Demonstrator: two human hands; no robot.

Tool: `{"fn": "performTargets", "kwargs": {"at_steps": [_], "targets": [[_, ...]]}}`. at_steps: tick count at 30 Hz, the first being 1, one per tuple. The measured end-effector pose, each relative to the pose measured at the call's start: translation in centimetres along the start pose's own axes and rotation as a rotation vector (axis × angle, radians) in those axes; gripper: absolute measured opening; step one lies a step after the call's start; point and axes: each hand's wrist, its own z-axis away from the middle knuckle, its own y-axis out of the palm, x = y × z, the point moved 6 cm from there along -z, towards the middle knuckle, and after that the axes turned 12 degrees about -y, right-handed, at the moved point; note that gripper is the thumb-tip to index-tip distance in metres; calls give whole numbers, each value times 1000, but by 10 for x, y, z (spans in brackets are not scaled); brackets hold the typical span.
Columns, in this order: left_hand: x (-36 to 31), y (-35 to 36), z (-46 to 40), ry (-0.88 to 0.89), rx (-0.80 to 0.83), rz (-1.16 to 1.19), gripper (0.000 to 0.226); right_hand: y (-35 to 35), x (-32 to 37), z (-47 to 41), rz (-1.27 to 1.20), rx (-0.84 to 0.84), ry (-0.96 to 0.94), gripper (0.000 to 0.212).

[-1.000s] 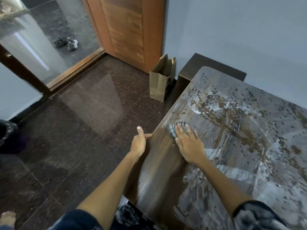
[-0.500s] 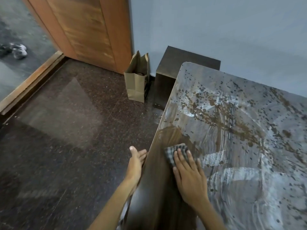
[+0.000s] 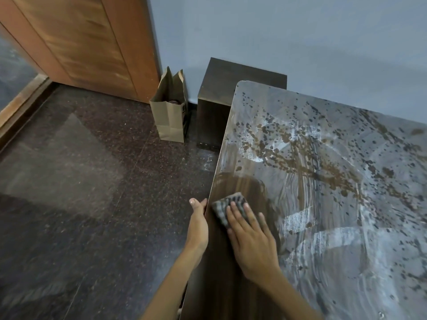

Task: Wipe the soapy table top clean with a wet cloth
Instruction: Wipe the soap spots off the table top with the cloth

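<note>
From the head camera, the right hand (image 3: 250, 242) pressed flat, fingers straight and slightly spread, on a dark checked cloth (image 3: 227, 207) lying on the table top (image 3: 323, 262) close to its left edge, at the far end of a dark wiped strip, while grey soap film and brown spatter covered the rest. The left hand (image 3: 198, 224) rested open against the table's left edge, fingers extended and holding nothing. The likely fault from here was soapy water pushed over that edge onto the floor (image 3: 92, 192), or smears left as the cloth loaded up.
</note>
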Motion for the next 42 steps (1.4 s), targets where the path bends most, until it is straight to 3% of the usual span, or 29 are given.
{"fn": "performTargets", "kwargs": {"at_steps": [3, 7, 9, 12, 15, 17, 21, 26, 28, 30, 33, 35, 38, 42], "targets": [[-16, 3, -6, 12, 22, -7, 89, -8, -43, -20, 2, -47, 245, 55], [-28, 10, -16, 8, 76, -30, 88, -22, -74, -86, -115, -74, 461, 53], [-33, 12, -20, 8, 72, -31, 85, -25, -66, -112, -102, -75, 424, 53], [-37, 15, -23, 39, 75, 18, 93, -19, -41, -115, -77, -63, 226, 52], [-38, 18, -24, 49, 98, 72, 102, -15, -12, -71, -11, -36, -47, 53], [-39, 19, -24, 55, 85, 58, 96, -8, -12, -32, 14, -9, -84, 50], [-37, 18, -28, 37, 111, 23, 98, -10, -66, -11, 17, -19, 160, 53], [-35, 20, -28, 37, 78, -11, 105, -33, -120, -103, -88, -83, 493, 55], [-37, 21, -25, 48, 62, -26, 112, -33, -109, -129, -49, -53, 440, 55], [-39, 22, -23, 50, 44, -11, 113, -29, -81, -132, -14, -39, 251, 54], [-40, 25, -25, 61, 59, -32, 114, -24, -37, -90, 34, -15, -79, 52], [-39, 24, -28, 66, 50, -73, 119, -18, -28, -51, 53, -10, -160, 50], [-46, 26, -18, 52, 20, -102, 113, -18, -68, -28, 78, -11, 5, 50], [-43, 27, -19, 43, 22, -153, 99, -35, -128, -79, -36, -63, 358, 54]]}}
